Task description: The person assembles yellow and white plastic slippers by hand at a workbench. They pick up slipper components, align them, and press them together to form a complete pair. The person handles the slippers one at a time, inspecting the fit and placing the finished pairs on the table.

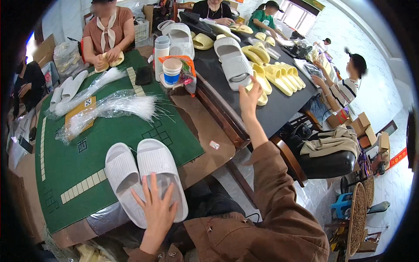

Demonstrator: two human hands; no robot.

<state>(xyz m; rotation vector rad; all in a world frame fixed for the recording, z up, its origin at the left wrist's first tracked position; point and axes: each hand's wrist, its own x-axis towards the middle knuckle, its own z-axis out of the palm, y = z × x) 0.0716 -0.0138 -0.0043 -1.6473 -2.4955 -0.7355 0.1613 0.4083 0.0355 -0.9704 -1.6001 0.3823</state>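
A pair of light grey slippers [157, 158] lies side by side at the near edge of the green mat [87, 163]. My left hand [158, 209] rests over them with its fingers spread, touching the footbeds. Out to the right, my right hand [251, 98] reaches over the dark table [288, 109]. Its fingers are apart at the near end of a grey slipper [233, 61], at its edge. Whether they press on it cannot be made out. That slipper lies against yellow slippers [283, 76].
Bundles of white plastic ties [126, 107] in clear bags lie on the mat. A paper cup [172, 72] and a grey tumbler [162, 54] stand at its right edge. Across the mat, a person [108, 35] handles yellow slippers. A black chair [331, 161] stands right.
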